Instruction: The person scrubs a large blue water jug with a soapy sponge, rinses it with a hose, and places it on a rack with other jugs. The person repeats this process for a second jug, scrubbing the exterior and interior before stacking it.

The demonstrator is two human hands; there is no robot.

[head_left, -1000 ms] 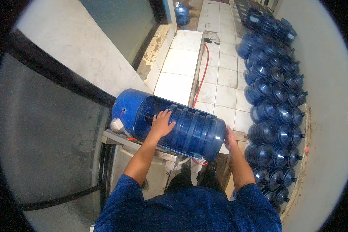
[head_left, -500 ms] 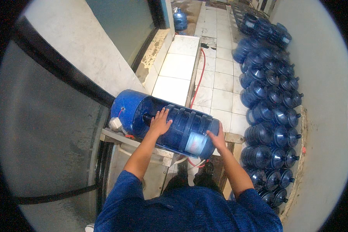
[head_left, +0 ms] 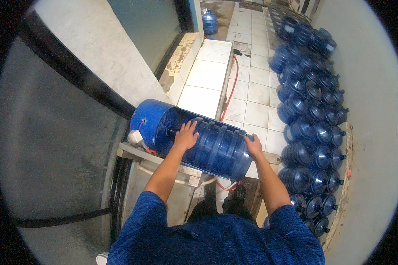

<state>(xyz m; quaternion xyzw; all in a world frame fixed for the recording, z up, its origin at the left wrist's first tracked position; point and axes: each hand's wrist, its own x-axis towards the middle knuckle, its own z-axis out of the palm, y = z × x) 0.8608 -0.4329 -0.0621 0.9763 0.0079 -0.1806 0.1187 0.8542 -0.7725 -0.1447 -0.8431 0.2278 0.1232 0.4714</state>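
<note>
A large blue water jug (head_left: pixel 221 148) lies on its side in a blue half-open cylindrical holder (head_left: pixel 151 120), its neck pointing left into the closed end. My left hand (head_left: pixel 186 136) rests flat on the jug's shoulder near the neck, fingers spread. At the jug's base, my right hand (head_left: pixel 254 146) is wrapped over the upper right edge. Part of the neck shows dark inside the holder, left of my left hand. The jug's underside is hidden by the holder.
Rows of blue water jugs (head_left: pixel 314 132) lie stacked along the right wall. A white tiled ledge (head_left: pixel 203 77) and a red hose (head_left: pixel 235 84) run ahead. One jug (head_left: pixel 210 22) stands far off. A white box with wiring (head_left: pixel 135 138) sits beside the holder; a wooden frame (head_left: pixel 163 161) supports it.
The jug has rolled in the holder, so its pale label no longer shows. My right hand has shifted up and around the base edge; my left hand stays near the neck.
</note>
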